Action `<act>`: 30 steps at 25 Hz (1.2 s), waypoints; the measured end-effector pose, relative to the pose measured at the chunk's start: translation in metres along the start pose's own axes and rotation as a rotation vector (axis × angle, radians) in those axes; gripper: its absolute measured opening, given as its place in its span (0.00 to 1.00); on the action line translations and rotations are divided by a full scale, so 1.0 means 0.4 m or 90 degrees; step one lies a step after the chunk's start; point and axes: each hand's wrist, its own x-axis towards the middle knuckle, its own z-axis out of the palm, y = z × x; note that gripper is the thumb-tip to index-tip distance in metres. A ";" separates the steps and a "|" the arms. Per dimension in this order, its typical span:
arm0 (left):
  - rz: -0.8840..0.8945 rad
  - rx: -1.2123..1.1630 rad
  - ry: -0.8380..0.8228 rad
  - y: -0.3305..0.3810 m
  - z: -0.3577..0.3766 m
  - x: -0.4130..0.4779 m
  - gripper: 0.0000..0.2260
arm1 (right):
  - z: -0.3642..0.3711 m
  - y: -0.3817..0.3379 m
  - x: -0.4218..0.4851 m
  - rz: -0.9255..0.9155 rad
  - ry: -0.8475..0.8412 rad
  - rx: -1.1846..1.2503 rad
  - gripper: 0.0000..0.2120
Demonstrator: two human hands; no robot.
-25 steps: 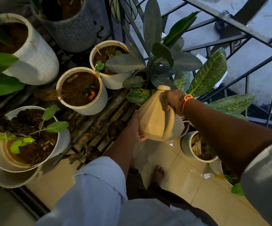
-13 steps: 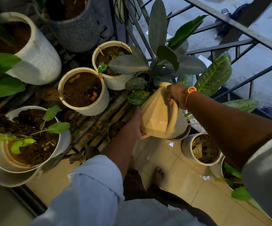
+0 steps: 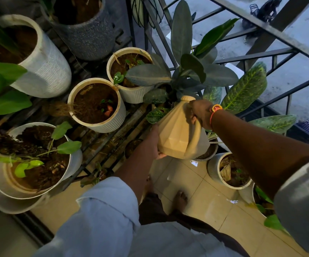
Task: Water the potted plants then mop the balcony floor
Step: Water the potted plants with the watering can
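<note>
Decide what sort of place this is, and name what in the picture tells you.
Most likely a home balcony kept as a small garden: a metal railing with paved ground beyond it, a tiled floor, and a watering can held over crowded pots of plants.

A dark metal railing (image 3: 279, 34) rises behind a slatted wooden rack (image 3: 101, 145) beside pale concrete ground (image 3: 289, 86).

On a dark slatted rack (image 3: 101, 145), ribbed white plant pots (image 3: 113, 125) crowd together; another pot (image 3: 213, 171) stands on the wet beige-tiled floor (image 3: 196, 186) near a bare foot (image 3: 181, 199).
</note>
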 end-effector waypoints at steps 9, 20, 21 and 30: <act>0.063 -0.056 -0.076 -0.019 -0.019 0.008 0.41 | 0.033 0.051 0.007 0.062 0.088 0.030 0.10; 0.087 -0.188 -0.114 -0.147 -0.072 0.075 0.31 | 0.089 0.195 -0.119 -0.042 0.093 -0.073 0.14; 0.098 -0.201 -0.113 -0.155 -0.071 0.068 0.31 | 0.092 0.207 -0.125 -0.065 0.110 -0.076 0.14; 0.186 -0.330 -0.122 -0.220 -0.056 -0.022 0.27 | 0.051 0.218 -0.219 -0.234 0.108 -0.183 0.14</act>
